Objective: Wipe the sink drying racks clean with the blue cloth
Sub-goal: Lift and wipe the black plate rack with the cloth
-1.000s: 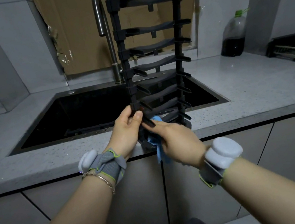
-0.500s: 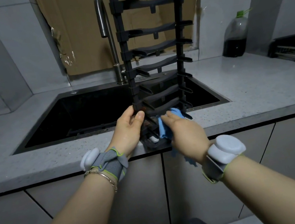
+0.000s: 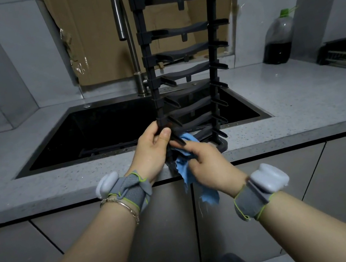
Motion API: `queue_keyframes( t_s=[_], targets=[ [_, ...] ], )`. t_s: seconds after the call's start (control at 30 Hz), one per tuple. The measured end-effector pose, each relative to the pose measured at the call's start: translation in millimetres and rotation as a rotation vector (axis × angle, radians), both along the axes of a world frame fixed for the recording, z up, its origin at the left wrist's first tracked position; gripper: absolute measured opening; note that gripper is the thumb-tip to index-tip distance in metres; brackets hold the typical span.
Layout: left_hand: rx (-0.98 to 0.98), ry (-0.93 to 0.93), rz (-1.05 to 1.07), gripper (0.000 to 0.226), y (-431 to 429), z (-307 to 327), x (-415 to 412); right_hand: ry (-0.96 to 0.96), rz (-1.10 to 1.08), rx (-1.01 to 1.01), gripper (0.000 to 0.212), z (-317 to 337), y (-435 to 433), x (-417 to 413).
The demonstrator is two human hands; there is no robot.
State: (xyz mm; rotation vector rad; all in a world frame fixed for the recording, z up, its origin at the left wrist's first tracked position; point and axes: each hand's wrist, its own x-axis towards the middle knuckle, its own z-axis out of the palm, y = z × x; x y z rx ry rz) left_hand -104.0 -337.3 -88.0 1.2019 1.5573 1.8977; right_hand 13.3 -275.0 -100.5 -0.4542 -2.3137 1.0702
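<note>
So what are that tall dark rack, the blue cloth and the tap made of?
Rack: probably moulded plastic, matt dark grey, chunky one-piece rungs. Cloth: thin woven fabric, limp, with frayed threads at its edge. Tap: metal, likely brushed steel, going by its dull silvery sheen.

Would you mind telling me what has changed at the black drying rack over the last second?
The right hand, holding the blue cloth, wiped rightward along the lowest rungs of the tall black plastic drying rack, then came back left toward its left rail. The left hand kept gripping that rail; the rack stayed upright at the grey speckled countertop edge.
</note>
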Motion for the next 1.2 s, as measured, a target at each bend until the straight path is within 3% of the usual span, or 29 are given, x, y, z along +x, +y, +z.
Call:
queue_keyframes(
  t_s=[0.13, 0.27, 0.4, 0.57, 0.77, 0.9, 1.13, 1.2],
  targets=[
    [-0.023, -0.008, -0.022, 0.023, -0.8, 1.7, -2.8, -0.28, -0.071, 0.566, 0.057, 2.7, 4.8, 9.9],
    [-0.069, 0.015, -0.045, 0.023, -1.1, 3.2, -4.5, -0.568, -0.227, 0.704, 0.068, 9.0, 16.5, 19.3],
    [-0.076, 0.034, -0.036, 0.023, -0.5, 2.8, -4.2, -0.667, -0.392, 0.785, 0.064, 17.7, 32.1, 26.9],
    [-0.084, 0.03, -0.026, 0.024, 1.0, 2.1, -1.6, -0.631, -0.461, 0.606, 0.06, 17.0, 19.8, 12.5],
    [-0.074, 0.06, 0.026, 0.023, 3.1, 0.4, 1.8, -0.173, -0.172, 0.23, 0.058, 4.1, 0.5, -0.5],
    [-0.077, 0.101, 0.046, 0.023, 3.3, 1.7, 3.4, -0.091, -0.092, 0.008, 0.058, 6.1, 1.5, 16.9],
    [-0.047, 0.18, 0.107, 0.023, 3.3, -1.1, 1.8, 0.014, -0.461, 0.04, 0.037, 0.0, 18.6, 46.7],
    [-0.048, 0.182, 0.116, 0.019, 4.1, -2.4, 2.7, 0.069, -0.523, -0.033, 0.034, 1.0, 20.1, 44.4]
  ],
)
